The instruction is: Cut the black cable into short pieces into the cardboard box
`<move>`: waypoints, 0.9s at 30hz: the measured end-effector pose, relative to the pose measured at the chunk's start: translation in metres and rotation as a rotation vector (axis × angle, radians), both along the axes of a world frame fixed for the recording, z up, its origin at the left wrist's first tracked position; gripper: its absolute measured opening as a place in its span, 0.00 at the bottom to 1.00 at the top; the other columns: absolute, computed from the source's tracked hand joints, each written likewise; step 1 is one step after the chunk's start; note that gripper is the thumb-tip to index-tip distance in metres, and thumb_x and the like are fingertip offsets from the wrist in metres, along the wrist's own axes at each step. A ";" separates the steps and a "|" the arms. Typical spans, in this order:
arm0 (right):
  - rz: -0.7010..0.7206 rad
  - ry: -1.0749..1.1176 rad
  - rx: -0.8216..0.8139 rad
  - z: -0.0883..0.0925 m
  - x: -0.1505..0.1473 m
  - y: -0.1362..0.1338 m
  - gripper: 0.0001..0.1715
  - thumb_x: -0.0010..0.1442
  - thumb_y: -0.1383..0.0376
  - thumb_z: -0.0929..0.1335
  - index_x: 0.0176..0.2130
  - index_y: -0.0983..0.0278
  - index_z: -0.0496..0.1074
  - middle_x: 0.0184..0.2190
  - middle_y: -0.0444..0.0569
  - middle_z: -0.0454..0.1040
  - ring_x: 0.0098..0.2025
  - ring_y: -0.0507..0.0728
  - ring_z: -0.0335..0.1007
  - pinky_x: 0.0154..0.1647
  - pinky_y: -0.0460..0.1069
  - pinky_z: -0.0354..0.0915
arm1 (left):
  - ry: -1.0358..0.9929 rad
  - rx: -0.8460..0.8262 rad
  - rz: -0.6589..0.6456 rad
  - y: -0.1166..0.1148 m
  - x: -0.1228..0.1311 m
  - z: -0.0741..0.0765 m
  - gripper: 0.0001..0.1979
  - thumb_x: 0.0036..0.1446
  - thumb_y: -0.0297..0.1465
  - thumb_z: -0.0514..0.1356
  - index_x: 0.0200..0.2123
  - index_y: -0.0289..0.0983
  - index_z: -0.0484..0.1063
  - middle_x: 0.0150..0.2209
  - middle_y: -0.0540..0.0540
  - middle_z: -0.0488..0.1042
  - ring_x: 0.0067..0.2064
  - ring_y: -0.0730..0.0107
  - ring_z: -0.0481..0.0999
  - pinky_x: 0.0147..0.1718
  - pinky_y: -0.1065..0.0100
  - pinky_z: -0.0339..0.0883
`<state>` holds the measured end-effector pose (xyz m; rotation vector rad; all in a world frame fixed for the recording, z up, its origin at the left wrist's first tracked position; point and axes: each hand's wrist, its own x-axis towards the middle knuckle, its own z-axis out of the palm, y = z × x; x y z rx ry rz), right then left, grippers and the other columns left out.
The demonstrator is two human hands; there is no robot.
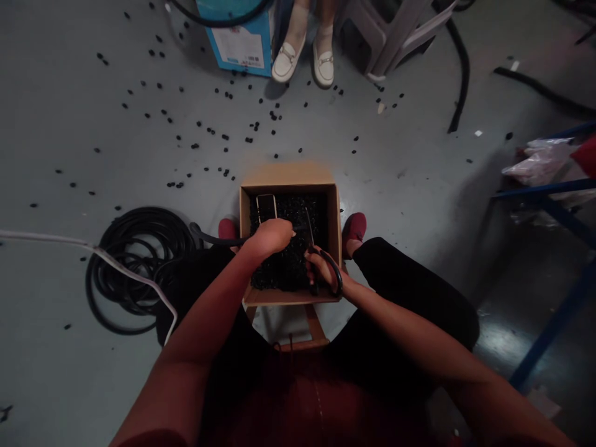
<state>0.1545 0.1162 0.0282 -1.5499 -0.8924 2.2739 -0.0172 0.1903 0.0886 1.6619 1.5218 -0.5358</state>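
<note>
My left hand (274, 234) is closed around a black rubber hose (216, 239), which enters from the left and passes over the box edge. In my right hand (321, 266) is a pair of black-handled scissors (337, 277), the blades pointing up and slightly left beside the left hand. Both hands are over an open cardboard box (338, 214) that holds many small black cut pieces (282, 267). A phone (266, 207) lies on the pieces near the box's far left corner. Whether the blades touch the hose I cannot tell.
A coil of black hose (139, 261) lies on the floor at left, crossed by a white cable (125, 270). Small black pieces are scattered across the floor. Ahead are a blue box (239, 43), another person's white shoes (323, 62) and a plastic stool (391, 37). A blue metal frame (554, 310) stands right.
</note>
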 end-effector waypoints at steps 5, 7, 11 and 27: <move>-0.013 -0.064 -0.145 -0.014 -0.002 -0.018 0.17 0.50 0.55 0.66 0.35 0.59 0.56 0.20 0.34 0.59 0.16 0.48 0.56 0.13 0.43 0.58 | 0.097 -0.075 -0.090 -0.008 0.010 -0.017 0.18 0.62 0.33 0.53 0.47 0.30 0.78 0.49 0.28 0.76 0.52 0.47 0.76 0.46 0.60 0.71; -0.008 -0.101 -0.185 -0.017 -0.002 -0.023 0.17 0.51 0.56 0.66 0.35 0.59 0.56 0.19 0.34 0.58 0.15 0.47 0.54 0.12 0.43 0.55 | 0.099 -0.077 -0.094 -0.009 0.012 -0.021 0.17 0.62 0.32 0.53 0.47 0.31 0.78 0.49 0.28 0.76 0.52 0.48 0.76 0.47 0.60 0.71; -0.002 -0.136 -0.233 -0.023 0.001 -0.029 0.16 0.53 0.56 0.66 0.35 0.59 0.56 0.18 0.34 0.58 0.13 0.47 0.52 0.10 0.42 0.51 | 0.084 -0.077 -0.097 -0.010 0.013 -0.024 0.17 0.61 0.31 0.54 0.47 0.31 0.78 0.49 0.28 0.76 0.52 0.47 0.76 0.48 0.58 0.71; -0.056 -0.006 0.077 0.015 -0.004 0.020 0.21 0.60 0.50 0.67 0.46 0.61 0.66 0.34 0.47 0.74 0.33 0.53 0.73 0.32 0.46 0.67 | -0.144 0.316 0.142 0.012 -0.029 0.020 0.19 0.66 0.36 0.46 0.48 0.36 0.74 0.47 0.40 0.78 0.49 0.59 0.76 0.48 0.64 0.66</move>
